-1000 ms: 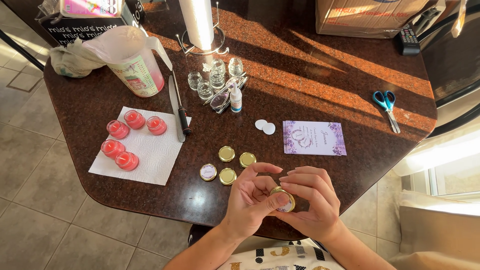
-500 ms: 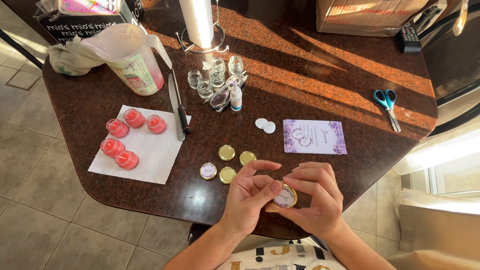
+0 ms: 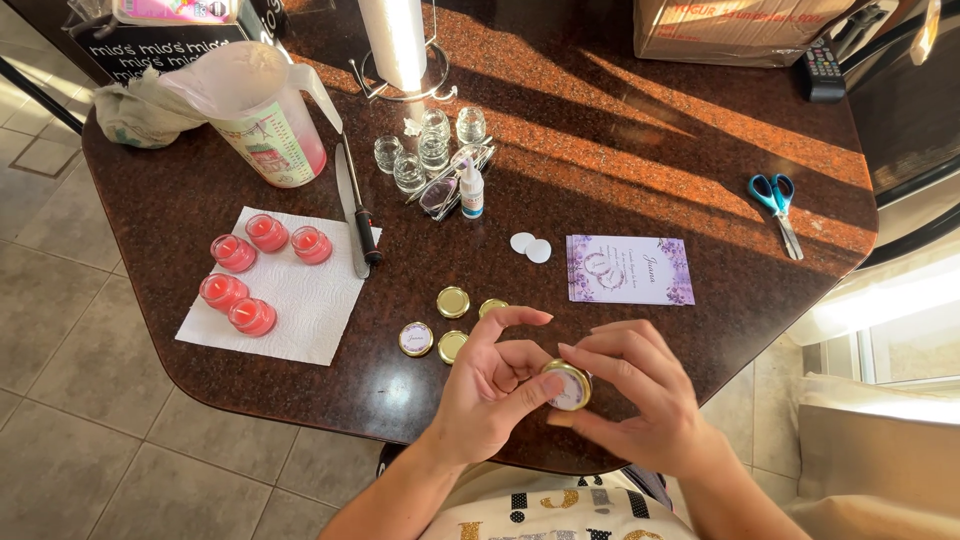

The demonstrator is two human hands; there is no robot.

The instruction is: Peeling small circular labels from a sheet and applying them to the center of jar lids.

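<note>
Both hands, left hand (image 3: 492,385) and right hand (image 3: 632,395), pinched one small round gold metal lid (image 3: 568,384); four matching gold lids (image 3: 452,301) and five pink glass candles (image 3: 250,316) sat on the dark speckled desk (image 3: 620,150).

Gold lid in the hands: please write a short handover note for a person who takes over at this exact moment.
Left hand: fingers pinch the gold lid at the table's near edge.
Right hand: fingertips on the same lid, from the other side.
On the table: four more lids left of the hands, one already with a round label; purple sticker sheet; two white discs.
Done: five jars of pink wax stand on the paper towel, without lids.
Left: three plain lids; empty glass jars farther back.
</note>
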